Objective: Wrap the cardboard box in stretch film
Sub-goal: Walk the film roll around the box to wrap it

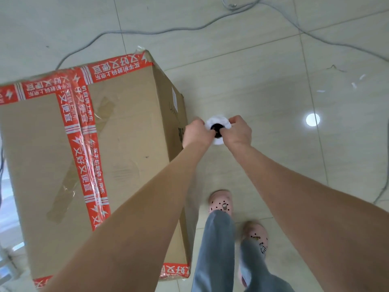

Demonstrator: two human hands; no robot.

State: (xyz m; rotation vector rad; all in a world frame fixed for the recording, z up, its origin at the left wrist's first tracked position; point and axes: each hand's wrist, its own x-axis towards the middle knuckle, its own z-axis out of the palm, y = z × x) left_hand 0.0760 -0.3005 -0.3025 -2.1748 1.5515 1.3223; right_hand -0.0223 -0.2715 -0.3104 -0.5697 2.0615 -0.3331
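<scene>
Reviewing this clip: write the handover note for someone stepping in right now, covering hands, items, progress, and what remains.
Left hand and right hand: both grip the stretch film roll, held upright, seen end-on, beside the cardboard box.
Box: stands on the tiled floor, sealed with red printed tape.
Done: roll brought to the box's right side; whether film is already on that side is unclear.
Left: walk the film around the box, mind the cable.

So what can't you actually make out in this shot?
- Head view: the stretch film roll shows only its top end; both hands cover its sides.
- Any film stretched to the cardboard box: too clear to see.
- Box's left and bottom edges: cut by the frame and arms.
- Label print: too small.
</scene>
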